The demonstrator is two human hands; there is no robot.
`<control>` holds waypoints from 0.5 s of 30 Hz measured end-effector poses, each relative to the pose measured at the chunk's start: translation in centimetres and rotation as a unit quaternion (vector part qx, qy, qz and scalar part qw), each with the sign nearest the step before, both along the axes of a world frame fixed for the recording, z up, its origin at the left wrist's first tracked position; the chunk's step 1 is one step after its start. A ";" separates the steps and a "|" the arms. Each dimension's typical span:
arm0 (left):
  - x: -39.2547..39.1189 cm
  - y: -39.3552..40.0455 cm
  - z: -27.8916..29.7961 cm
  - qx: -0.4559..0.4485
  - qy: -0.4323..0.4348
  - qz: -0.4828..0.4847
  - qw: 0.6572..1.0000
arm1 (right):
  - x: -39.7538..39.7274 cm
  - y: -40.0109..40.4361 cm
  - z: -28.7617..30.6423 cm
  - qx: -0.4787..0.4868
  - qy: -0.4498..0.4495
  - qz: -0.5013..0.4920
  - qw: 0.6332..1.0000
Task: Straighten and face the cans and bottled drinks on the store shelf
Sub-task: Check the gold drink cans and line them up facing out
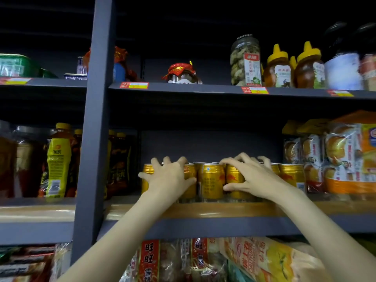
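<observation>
Head view: dim store, grey shelf (203, 224) bearing gold cans (210, 181).

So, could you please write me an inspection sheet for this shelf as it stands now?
Surface: middle shelf, pale front lip, dark back panel.
Job's things: gold cans upright in a front row with more behind; yellow-capped bottles left of the grey upright.
Clutter: wrapped cake packs right of the cans; jars and honey bottles above; snack bags below.
Grips: left hand spread over the left cans; right hand curled round a can, thumb in front.
Cables: nothing seen.
Surroundings: red and yellow price tags; dim upper shelves.
</observation>
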State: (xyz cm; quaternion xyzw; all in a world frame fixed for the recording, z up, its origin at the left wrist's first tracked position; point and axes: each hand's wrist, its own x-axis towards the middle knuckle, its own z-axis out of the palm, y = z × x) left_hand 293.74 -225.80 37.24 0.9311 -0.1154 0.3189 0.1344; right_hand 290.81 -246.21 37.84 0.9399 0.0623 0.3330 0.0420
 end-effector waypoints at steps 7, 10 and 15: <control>-0.8 -1.2 0.2 -0.009 0.022 0.039 0.999 | 0.5 -0.3 0.3 -0.020 0.006 0.002 1.000; -1.0 -1.3 0.0 -0.009 0.016 0.044 0.999 | 0.3 -0.5 0.4 -0.023 0.013 0.012 1.000; -1.5 -1.2 -0.3 0.003 0.003 0.038 0.999 | -0.7 -3.2 1.3 0.137 -0.054 0.055 0.988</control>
